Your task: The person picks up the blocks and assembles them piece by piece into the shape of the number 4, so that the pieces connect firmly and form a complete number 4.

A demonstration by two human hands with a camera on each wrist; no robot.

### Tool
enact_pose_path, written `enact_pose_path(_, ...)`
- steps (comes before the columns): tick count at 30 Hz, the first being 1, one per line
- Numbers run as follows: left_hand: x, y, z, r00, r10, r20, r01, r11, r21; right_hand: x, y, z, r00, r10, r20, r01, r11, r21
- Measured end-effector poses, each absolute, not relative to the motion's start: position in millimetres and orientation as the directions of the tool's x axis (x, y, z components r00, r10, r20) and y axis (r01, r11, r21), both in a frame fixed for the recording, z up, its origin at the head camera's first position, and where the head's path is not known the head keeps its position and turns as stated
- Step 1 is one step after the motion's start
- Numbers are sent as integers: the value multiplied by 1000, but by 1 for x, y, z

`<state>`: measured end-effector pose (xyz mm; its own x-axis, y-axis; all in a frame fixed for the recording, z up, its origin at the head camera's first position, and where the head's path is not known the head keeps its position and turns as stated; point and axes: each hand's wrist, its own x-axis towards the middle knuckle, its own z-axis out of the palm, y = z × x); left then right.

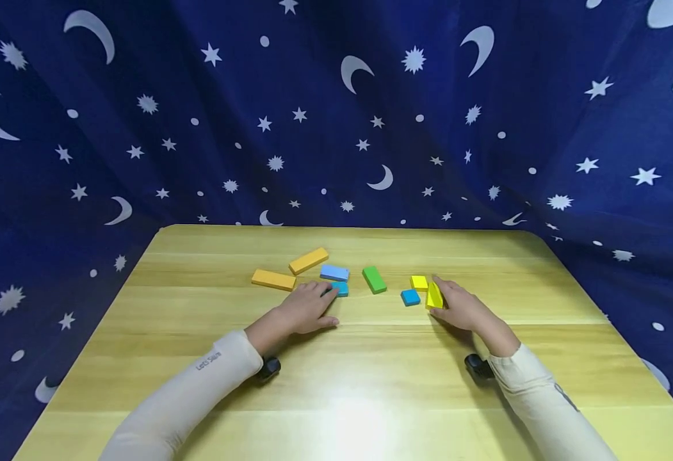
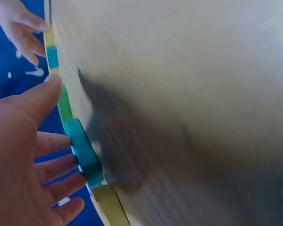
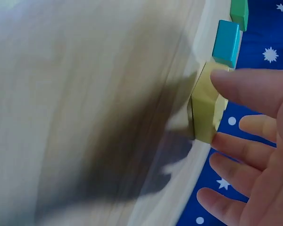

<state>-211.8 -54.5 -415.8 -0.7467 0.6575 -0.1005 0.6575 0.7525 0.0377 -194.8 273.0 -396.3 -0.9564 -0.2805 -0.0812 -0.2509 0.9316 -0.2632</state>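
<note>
Block handling: left hand (image 1: 306,309) at a teal block (image 1: 340,290), right hand (image 1: 465,310) at a yellow wedge (image 1: 435,296). I'd call the step contact, or just short of it, on both sides.
Left fingers: spread and mostly straight, thumb well apart. Fingertips touching or nearly touching the teal block; nothing gripped.
Right fingers: thumb at one end of the wedge, fingertips near the other, little curl showing. Can't tell if that's a pinch or loose bracketing, or if the wedge is lifted at all.
Teal block: partly under the left fingers, light blue block (image 1: 334,273) just beyond it.
Yellow wedge: between right thumb and fingers, just beside a small yellow block (image 1: 419,283); small blue block (image 1: 410,297) nearby.
Next move, left: a pick-up would call for bringing the thumb in to the block.
Next move, right: a secure hold would call for firm pressure at both ends without knocking the two small neighbours.
Green block (image 1: 374,280): alone between the two groups, neither hand on it.
Orange blocks (image 1: 274,280): two, beyond and left of the left hand, ends near each other.
Tabletop (image 1: 209,256): pale wood, visible grain, bright glare at the near middle, hand shadows.
Curtain (image 1: 324,147): dark blue, white moons, stars and dots, hung behind and at both sides.
Sleeves (image 1: 198,384): cream, lettering on the left one.
Wrists: black unit (image 1: 268,369) under each.
</note>
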Motion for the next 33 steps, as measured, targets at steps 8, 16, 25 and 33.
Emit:
enact_pose_path(8, -187, -63, -408, -719, 690, -82, 694, 718, -48, -195, 268, -389, -947, -309, -82, -285, 933, -222)
enact_pose_path(16, -156, -76, -414, -707, 703, -79, 703, 710, 30, -191, 252, -388, -944, -302, -134, -276, 943, -183)
enact_pose_path(25, -129, -77, -413, -679, 732, -56, 726, 680, 101, -178, 232, -389, -938, -329, -112, -307, 936, -173)
enact_pose_path(33, -115, -73, -417, -639, 767, 56, 768, 632, 106, -179, 206, -390, -920, -382, -86, -360, 911, -201)
